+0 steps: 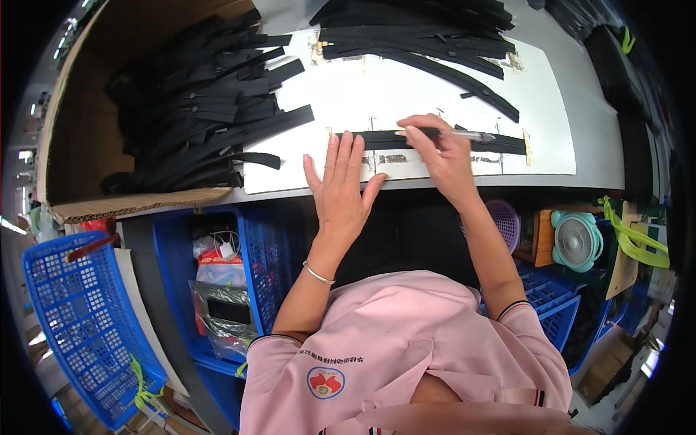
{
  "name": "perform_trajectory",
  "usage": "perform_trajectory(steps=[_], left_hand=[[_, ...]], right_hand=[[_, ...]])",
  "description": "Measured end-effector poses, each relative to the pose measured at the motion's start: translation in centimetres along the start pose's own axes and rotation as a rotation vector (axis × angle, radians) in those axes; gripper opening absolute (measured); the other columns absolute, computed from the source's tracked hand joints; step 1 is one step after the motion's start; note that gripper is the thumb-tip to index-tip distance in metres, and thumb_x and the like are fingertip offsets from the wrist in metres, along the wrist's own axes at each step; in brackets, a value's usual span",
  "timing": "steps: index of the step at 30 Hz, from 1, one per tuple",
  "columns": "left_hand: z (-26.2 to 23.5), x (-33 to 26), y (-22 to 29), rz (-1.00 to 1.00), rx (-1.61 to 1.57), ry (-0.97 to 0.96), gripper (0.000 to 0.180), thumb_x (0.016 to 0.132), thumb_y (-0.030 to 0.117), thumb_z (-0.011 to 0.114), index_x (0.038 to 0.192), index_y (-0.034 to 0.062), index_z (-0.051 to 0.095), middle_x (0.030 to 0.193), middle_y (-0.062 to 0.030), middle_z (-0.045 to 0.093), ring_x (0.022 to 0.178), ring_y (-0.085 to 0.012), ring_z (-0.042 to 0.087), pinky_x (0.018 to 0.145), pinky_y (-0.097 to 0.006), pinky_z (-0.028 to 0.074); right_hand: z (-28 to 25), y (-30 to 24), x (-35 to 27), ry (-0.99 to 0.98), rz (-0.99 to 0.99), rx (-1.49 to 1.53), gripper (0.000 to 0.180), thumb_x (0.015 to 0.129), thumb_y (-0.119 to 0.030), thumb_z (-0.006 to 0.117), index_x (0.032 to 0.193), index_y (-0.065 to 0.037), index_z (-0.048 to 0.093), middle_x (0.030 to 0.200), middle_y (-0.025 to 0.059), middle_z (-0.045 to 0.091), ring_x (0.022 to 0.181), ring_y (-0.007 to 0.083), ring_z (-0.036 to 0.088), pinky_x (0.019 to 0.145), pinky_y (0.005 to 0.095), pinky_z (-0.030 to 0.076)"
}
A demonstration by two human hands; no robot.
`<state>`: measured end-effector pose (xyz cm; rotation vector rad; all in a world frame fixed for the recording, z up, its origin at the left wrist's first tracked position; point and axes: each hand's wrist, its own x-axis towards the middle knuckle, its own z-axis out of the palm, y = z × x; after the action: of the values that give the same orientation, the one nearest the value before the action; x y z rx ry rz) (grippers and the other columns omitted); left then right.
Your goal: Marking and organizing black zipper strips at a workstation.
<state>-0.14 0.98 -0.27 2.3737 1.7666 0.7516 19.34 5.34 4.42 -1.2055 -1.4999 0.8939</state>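
Note:
A black strip that looks like a zipper (500,143) lies straight along the near side of a white board (547,94) with pencil-like lines and tape marks. My left hand (339,192) rests flat on the strip's left end, fingers stretched out. Above the strip's middle, my right hand (449,163) is closed around a pen (475,135) with a clear and dark barrel. The pen lies nearly level, pointing left; whether its tip touches the strip cannot be made out. More black strips (420,32) are piled on the board's far part, a few lying askew.
A cardboard box (83,109) full of black strips (196,109) stands left of the board, some ends hanging over its edge. Below the table are blue baskets (87,312), a blue crate (250,268) with bagged things, a purple basket (505,225) and a small turquoise fan (578,241).

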Motion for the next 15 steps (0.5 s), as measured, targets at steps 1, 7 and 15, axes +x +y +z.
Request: perform_trajectory(steps=[1, 7, 15], left_hand=[[0.0, 0.0, 0.0, -0.006, -0.002, 0.000, 0.072, 0.092, 0.040, 0.074, 0.151, 0.0065, 0.050, 0.156, -0.0132, 0.049, 0.150, -0.0296, 0.038, 0.122, -0.063, 0.011], [-0.1, -0.1, 0.1, -0.026, -0.030, 0.009, 0.070, 0.092, 0.040, 0.073, 0.150, 0.0067, 0.051, 0.156, -0.0122, 0.050, 0.149, -0.0296, 0.039, 0.122, -0.063, 0.011], [0.0, -0.1, -0.1, -0.020, -0.027, 0.009, 0.071, 0.093, 0.043, 0.071, 0.151, 0.0070, 0.050, 0.157, -0.0116, 0.048, 0.150, -0.0287, 0.038, 0.122, -0.064, 0.011]], right_hand=[[1.1, 0.4, 0.3, -0.017, 0.052, 0.042, 0.019, 0.100, -0.014, 0.067, 0.109, 0.001, 0.074, 0.101, 0.0067, 0.076, 0.083, 0.0125, 0.068, 0.074, 0.0265, 0.052], [3.0, 2.7, 1.0, -0.083, 0.029, -0.108, 0.022, 0.101, -0.011, 0.066, 0.100, 0.011, 0.072, 0.100, 0.0072, 0.075, 0.077, 0.0120, 0.070, 0.069, 0.0242, 0.053], [3.4, 2.4, 1.2, -0.114, 0.048, -0.174, 0.023, 0.102, -0.013, 0.065, 0.104, 0.008, 0.072, 0.105, 0.0068, 0.075, 0.079, 0.0122, 0.070, 0.071, 0.0247, 0.054]])
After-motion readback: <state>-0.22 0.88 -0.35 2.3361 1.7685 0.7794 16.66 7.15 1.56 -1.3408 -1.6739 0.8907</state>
